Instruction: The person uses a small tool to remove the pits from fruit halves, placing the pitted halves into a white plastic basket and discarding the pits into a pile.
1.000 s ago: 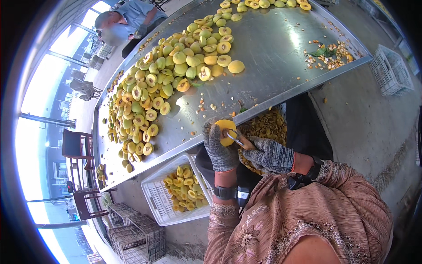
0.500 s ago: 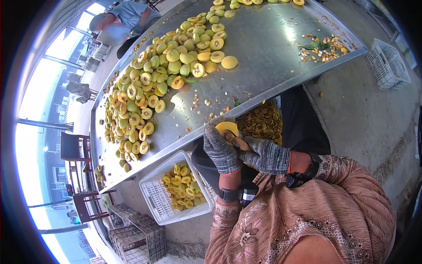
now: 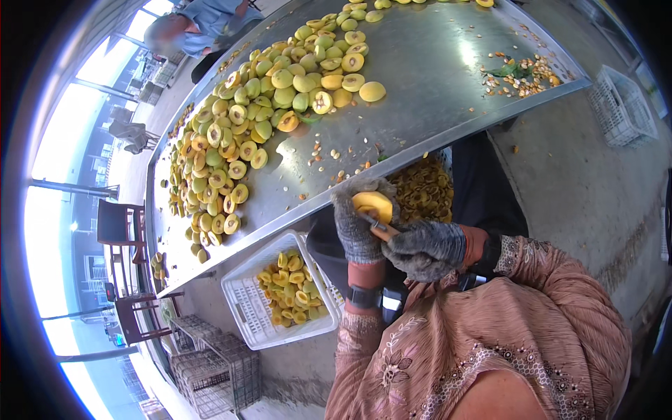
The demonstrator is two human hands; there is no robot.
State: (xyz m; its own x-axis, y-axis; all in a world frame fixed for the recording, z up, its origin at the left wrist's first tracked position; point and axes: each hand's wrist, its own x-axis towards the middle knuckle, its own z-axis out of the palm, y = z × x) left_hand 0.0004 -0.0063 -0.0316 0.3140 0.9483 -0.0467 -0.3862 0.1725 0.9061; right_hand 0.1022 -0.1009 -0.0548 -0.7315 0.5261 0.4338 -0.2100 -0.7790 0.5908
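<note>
My left hand [image 3: 358, 238], in a grey knitted glove, is closed around a yellow stone-fruit half [image 3: 374, 204], its cut face turned up. In my gloved right hand [image 3: 423, 250] is a small wooden-handled tool [image 3: 383, 232]. Its thin metal end reaches the near edge of the fruit half; the tip's exact shape is hard to make out. Both hands are close together just off the table's near edge. On the metal table [image 3: 413, 133] lies a large heap of yellow-green fruit halves [image 3: 266, 98], several with brown stones in them.
A white plastic crate [image 3: 241, 329] with fruit halves stands at lower left. Below my hands is a container of browner pieces [image 3: 423, 192]. Loose kernels and leaves [image 3: 521, 73] lie at the table's right; another crate [image 3: 623, 108] is beyond. A person [image 3: 203, 31] sits across the table.
The fruit half has turned in my left hand, its cut face showing differently. My right hand has rolled and dropped slightly, with the tool still in it. The view has shifted a little.
</note>
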